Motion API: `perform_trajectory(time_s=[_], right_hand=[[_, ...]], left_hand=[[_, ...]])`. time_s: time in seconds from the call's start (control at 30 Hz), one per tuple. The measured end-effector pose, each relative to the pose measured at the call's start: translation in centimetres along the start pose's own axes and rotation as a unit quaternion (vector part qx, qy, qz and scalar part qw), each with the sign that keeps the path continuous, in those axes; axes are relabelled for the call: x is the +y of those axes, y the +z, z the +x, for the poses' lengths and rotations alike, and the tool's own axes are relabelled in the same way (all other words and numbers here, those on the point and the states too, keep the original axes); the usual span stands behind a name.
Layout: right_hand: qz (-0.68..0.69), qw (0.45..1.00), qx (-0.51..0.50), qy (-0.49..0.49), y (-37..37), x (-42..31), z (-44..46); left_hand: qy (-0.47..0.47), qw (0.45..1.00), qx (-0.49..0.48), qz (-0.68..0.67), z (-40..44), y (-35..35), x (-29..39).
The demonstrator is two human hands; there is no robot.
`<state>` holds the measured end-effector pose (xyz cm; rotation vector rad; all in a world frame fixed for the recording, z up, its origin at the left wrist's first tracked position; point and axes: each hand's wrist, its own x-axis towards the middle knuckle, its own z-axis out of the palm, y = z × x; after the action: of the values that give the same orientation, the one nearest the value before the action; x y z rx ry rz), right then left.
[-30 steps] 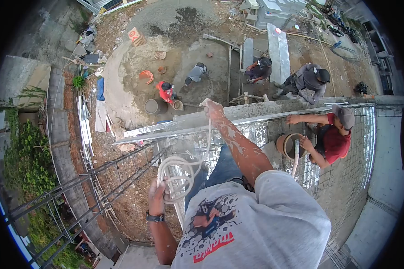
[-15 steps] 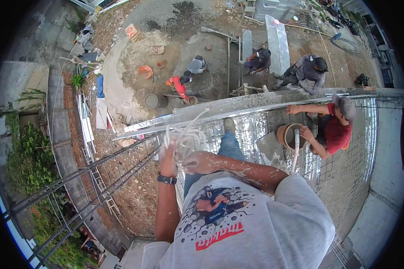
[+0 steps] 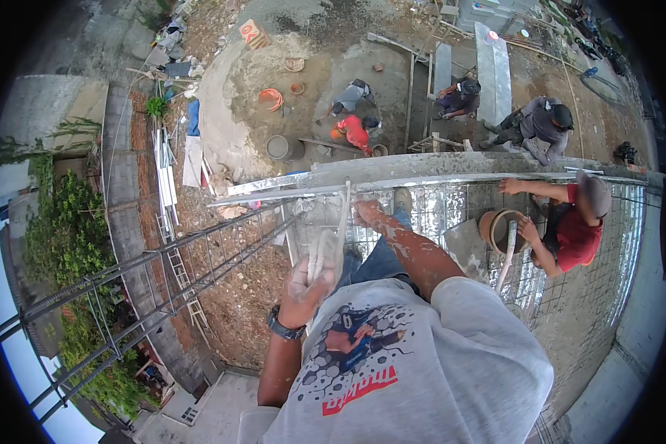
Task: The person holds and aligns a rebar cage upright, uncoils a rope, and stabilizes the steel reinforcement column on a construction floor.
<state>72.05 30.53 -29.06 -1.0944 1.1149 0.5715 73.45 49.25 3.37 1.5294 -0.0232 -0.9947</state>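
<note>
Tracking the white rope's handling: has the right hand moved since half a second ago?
Yes. Judged against the long metal strip along the slab edge, the right hand has moved forward, nearer to it and away from the left hand.

You are raising your left forearm [image 3: 280, 370] from the bottom of the frame, and your left hand [image 3: 308, 293] is gripping just below centre, fingers curling. You are reaching your right forearm [image 3: 414, 250], streaked with pale smears, up and leftward; your right hand [image 3: 364, 213] is blurring above centre, its grip unclear.
</note>
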Motion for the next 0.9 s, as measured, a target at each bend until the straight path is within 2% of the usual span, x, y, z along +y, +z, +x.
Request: perform_trajectory(time_s=[0.03,0.1,0.2,0.27,0.37,0.43,0.5,0.53,0.57,0.63,0.67,0.7,0.8,0.83,0.87,0.9], right_hand=[[-0.005,1.000,0.015,0.012,0.4,1.0,0.8],[-0.116,0.991,-0.031,-0.055,0.3,6.1,5.9],[-0.020,0.994,-0.096,0.048,2.3,6.5,5.4],[0.101,0.984,-0.083,0.122,4.4,5.2,3.0],[0.226,0.958,-0.118,0.128,7.4,4.3,3.3],[0.331,0.928,-0.121,0.125,10.0,3.1,4.0],[0.441,0.883,-0.107,0.121,11.1,1.8,5.1],[0.497,0.855,-0.094,0.113,10.6,1.3,6.0],[0.551,0.802,-0.170,0.156,9.9,1.8,8.1],[0.554,0.816,-0.118,0.116,7.7,-1.1,6.2],[0.559,0.819,-0.092,0.094,6.4,-2.5,5.5],[0.586,0.803,-0.079,0.078,4.7,-2.9,6.5],[0.633,0.772,-0.024,0.038,-0.4,-4.3,5.9],[0.640,0.767,0.027,0.037,-1.6,-5.9,2.8],[0.628,0.778,0.012,0.027,-2.8,-5.6,3.3],[0.615,0.788,-0.004,0.017,-4.3,-4.9,3.8]], left_hand=[[0.009,1.000,-0.003,0.024,-0.8,0.2,0.9],[0.026,0.997,0.013,0.073,-2.6,0.0,2.0],[0.070,0.997,-0.046,-0.006,-7.6,-1.9,4.4],[0.176,0.978,-0.077,-0.081,-9.3,-2.2,5.2],[0.326,0.918,-0.223,-0.046,-10.9,-5.3,7.0],[0.399,0.900,-0.127,-0.118,-13.3,-5.0,7.3],[0.403,0.895,0.037,-0.185,-18.8,-5.1,5.9],[0.392,0.903,0.052,-0.169,-21.3,-7.9,5.8],[0.379,0.910,0.066,-0.154,-23.6,-11.1,5.5],[0.385,0.893,0.166,-0.163,-27.8,-15.0,4.0],[0.402,0.861,0.249,-0.187,-28.6,-16.4,3.2],[0.390,0.891,0.154,-0.175,-27.3,-16.5,4.3],[0.352,0.864,0.304,-0.194,-28.9,-18.9,1.4],[0.365,0.881,0.249,-0.170,-28.2,-19.2,1.3],[0.331,0.860,0.355,-0.157,-27.8,-19.0,1.2],[0.318,0.857,0.355,-0.196,-28.2,-20.9,0.1]])
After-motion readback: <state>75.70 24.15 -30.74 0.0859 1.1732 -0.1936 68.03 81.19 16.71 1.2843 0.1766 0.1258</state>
